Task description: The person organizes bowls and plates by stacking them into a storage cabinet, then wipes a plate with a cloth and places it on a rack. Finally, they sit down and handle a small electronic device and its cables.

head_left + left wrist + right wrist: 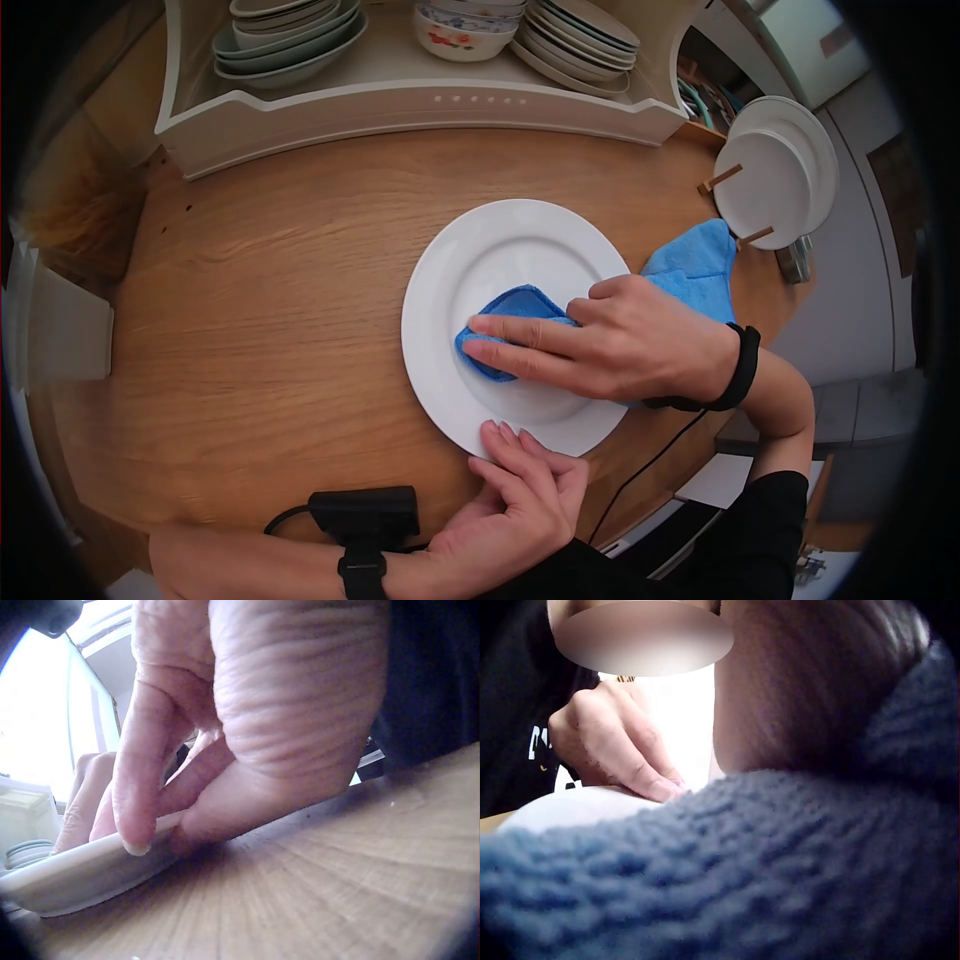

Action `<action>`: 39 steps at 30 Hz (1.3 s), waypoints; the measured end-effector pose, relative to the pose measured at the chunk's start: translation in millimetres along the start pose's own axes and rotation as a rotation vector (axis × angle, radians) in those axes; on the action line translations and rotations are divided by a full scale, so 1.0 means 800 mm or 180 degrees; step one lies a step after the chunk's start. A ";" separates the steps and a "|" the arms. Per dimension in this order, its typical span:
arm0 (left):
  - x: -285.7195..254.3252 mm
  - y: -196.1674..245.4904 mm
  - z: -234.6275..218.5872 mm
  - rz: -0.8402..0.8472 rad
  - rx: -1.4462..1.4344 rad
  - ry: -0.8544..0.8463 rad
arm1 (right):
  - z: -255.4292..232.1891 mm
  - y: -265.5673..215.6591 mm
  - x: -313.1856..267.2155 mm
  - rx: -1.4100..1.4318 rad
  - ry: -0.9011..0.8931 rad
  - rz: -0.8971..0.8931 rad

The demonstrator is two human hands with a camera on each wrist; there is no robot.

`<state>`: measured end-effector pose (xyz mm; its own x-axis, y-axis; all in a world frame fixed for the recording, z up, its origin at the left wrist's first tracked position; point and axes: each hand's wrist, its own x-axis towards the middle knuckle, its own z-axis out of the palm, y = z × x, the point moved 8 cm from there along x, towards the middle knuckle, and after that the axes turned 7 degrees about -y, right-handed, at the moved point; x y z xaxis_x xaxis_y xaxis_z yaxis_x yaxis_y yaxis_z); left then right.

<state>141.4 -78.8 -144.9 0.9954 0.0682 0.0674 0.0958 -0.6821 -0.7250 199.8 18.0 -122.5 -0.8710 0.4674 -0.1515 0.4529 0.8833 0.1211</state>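
Observation:
A white plate (430, 330) lies on the wooden table. My right hand (630, 345) is over it with a blue cloth (522, 300), two fingers laid long on the cloth and pressing it to the plate's middle; the other visible fingers bend in over it. More of the cloth spreads out beyond the hand, past the plate's far right rim. My left hand (525, 495) pinches the near rim, fingertips on top, as the left wrist view also shows on the plate (90, 874). In the right wrist view the cloth (705, 877) fills the foreground.
A white rack (420, 110) with stacked bowls (465, 40) and plates (575, 50) stands at the back. Two white plates (765, 180) lean in a wooden holder at the right. A pale container (65, 315) is at the left edge. A black cable (640, 460) runs near my right wrist.

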 end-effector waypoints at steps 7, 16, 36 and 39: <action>0.003 0.001 0.002 -0.0351 0.0289 -0.0266 | 0.006 0.041 -0.003 0.0278 -0.0021 0.0713; 0.005 -0.008 0.003 -0.0197 0.0064 -0.0365 | 0.004 0.061 -0.029 0.0422 0.0381 0.1313; 0.008 -0.012 0.004 0.0034 -0.0123 -0.0353 | -0.002 0.013 0.003 0.1437 0.0170 -0.0096; 0.008 -0.012 0.003 -0.0003 0.0054 -0.0367 | 0.003 0.015 0.017 0.0605 -0.0117 0.0125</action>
<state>146.7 -70.3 -139.4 0.9882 0.1529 -0.0106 0.0957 -0.6696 -0.7365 194.3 35.2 -125.3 -0.8460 0.4995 -0.1865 0.5172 0.8538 -0.0594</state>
